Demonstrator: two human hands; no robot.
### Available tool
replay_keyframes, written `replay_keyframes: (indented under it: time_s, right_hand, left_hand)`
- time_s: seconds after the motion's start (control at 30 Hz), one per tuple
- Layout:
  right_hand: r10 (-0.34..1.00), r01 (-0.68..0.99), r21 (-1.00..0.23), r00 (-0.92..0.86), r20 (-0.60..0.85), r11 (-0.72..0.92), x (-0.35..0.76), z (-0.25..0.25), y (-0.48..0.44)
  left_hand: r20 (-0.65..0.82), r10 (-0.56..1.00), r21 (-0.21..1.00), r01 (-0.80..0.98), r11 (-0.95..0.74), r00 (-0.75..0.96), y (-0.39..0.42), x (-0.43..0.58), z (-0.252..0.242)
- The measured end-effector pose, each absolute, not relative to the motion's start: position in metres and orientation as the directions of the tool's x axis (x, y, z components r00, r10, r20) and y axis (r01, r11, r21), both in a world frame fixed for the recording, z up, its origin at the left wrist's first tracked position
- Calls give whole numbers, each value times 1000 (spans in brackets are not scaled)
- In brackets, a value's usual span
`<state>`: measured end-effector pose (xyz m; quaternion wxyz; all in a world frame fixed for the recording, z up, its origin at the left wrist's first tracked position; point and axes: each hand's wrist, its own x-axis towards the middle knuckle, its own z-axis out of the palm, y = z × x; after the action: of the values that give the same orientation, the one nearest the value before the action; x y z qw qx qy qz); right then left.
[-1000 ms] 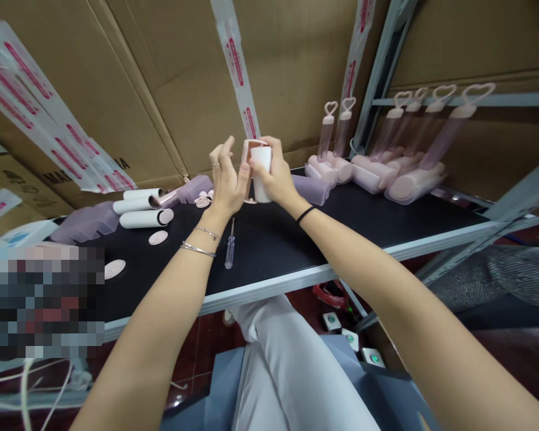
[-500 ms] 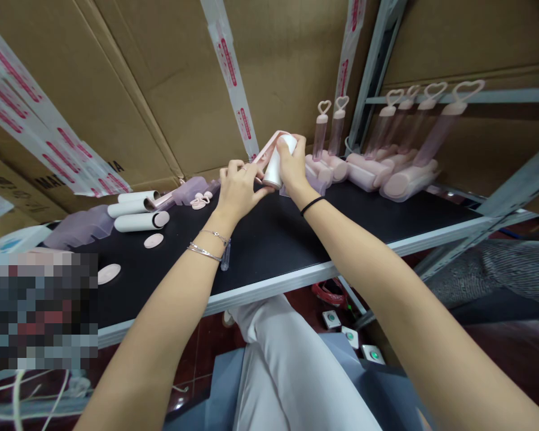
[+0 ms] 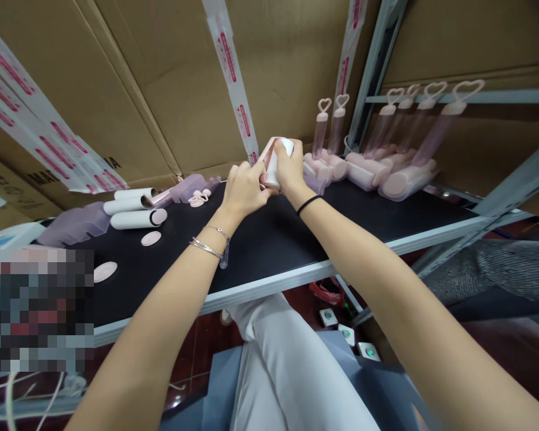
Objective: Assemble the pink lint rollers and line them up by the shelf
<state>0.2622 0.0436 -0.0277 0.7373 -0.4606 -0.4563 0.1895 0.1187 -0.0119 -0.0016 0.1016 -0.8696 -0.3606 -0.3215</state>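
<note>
My right hand is wrapped round a white lint roller with a pink frame, held tilted just above the black table top. My left hand is closed in a pinch on the roller's lower end, touching the right hand. A translucent purple cover lies just behind my right hand.
Finished pink rollers with heart-topped handles lie in a row at the back right. White rolls, purple covers, pink discs and a small screwdriver lie to the left. Cardboard boxes stand behind. A metal rack post rises at right.
Both hands moved the roller away and down toward the table's back; it tilted from upright. My left hand's fingers went from raised and spread to pinching the roller's lower end.
</note>
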Motion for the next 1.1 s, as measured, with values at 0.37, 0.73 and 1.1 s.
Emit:
replay_keyframes:
  time_s: [0.37, 0.73, 1.1]
  right_hand:
    - [706, 110, -889, 567, 424, 445, 267, -33, 58]
    - [623, 61, -868, 672, 401, 493, 282, -36, 67]
    - [814, -73, -848, 334, 475, 525, 264, -37, 75]
  left_hand:
    - [624, 575, 79, 690, -719, 528, -10, 122, -4]
    - [756, 465, 164, 554, -816, 461, -15, 124, -8]
    - [691, 688, 426, 644, -636, 223, 2, 112, -15]
